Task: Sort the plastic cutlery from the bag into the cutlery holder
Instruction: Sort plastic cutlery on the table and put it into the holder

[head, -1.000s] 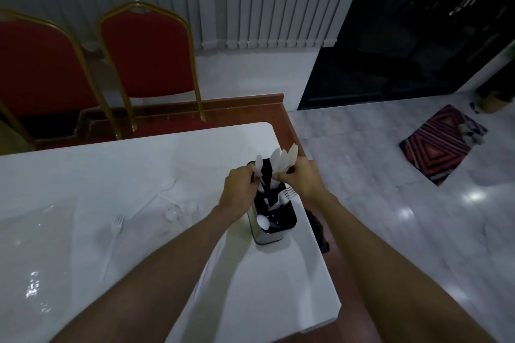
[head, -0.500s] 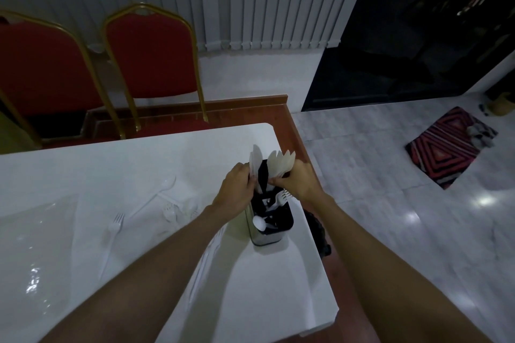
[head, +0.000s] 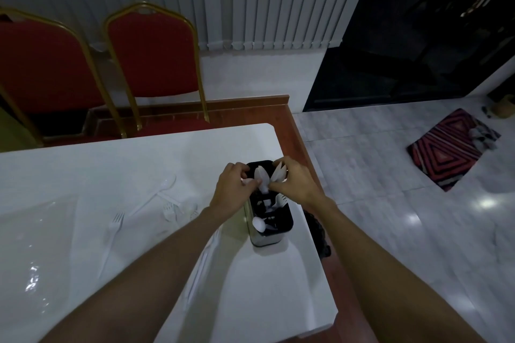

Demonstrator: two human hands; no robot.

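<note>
Head view: the left hand (head: pixel 235 189) and the right hand (head: pixel 296 182) meet over the far compartment of the cutlery holder (head: pixel 267 239), a black-topped, metal-sided box standing near the right edge of the white table (head: pixel 139 164). Between them a small fan of white plastic spoons (head: pixel 262 175) stands bowls up, its lower ends down in that far compartment. Both hands have their fingers curled and pinch the spoons, the left from the left side and the right from the right. The middle compartment holds forks (head: pixel 282 199), tines up, and the nearest one holds a single spoon (head: pixel 259 224), bowl up. Left of the holder a loose fork (head: pixel 115 221) and a loose spoon (head: pixel 166 184) lie flat on the table, with the clear plastic bag (head: pixel 36 231) spread at the left edge. Two red chairs (head: pixel 156 50) stand behind the table, and a striped rug (head: pixel 446 147) lies on the tiled floor to the right.
</note>
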